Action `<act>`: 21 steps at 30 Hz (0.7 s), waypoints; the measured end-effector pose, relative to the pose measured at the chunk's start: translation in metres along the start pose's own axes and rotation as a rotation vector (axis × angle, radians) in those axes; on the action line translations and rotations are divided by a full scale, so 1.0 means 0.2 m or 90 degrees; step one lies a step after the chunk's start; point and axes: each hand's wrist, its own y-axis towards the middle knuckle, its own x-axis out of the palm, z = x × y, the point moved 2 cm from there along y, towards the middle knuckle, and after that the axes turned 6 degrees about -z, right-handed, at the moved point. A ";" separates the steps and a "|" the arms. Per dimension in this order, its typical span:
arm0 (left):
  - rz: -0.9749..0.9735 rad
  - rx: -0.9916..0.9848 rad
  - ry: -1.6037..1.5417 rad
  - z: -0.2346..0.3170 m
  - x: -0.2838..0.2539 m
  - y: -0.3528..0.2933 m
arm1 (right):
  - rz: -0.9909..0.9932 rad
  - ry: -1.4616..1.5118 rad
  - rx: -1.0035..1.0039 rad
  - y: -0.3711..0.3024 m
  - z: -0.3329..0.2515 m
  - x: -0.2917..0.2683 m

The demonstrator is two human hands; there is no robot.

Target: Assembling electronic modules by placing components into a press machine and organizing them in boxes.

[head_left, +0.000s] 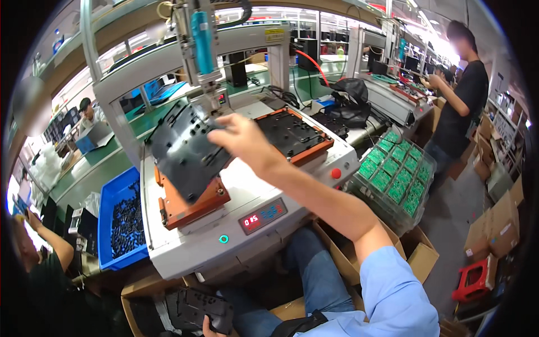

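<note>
Head view: left of centre, the right hand [242, 140] pinches a tilted black panel [188, 154] above the orange tray [197, 212]; at bottom, the left hand [210, 329], mostly hidden, grips a second panel [203, 308]. Steady edge-holding should avoid knocks.

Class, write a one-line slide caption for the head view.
The right hand holds a flat black plastic panel tilted over an orange rectangular fixture; the left hand holds a second black panel.

The white machine bed [245, 184] carries a left orange fixture [203, 209] and a right orange fixture [315, 149].
</note>
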 end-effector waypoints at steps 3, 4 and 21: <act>0.059 -0.040 -0.003 0.03 -0.10 0.01 | 0.107 0.066 0.047 -0.09 -0.17 -0.37; 0.087 -0.002 0.021 0.03 -0.02 -0.02 | 0.164 0.035 -0.021 -0.08 -0.15 -0.56; -0.013 0.020 0.016 0.04 0.63 -0.16 | 0.369 -0.895 0.198 -0.11 0.84 -2.56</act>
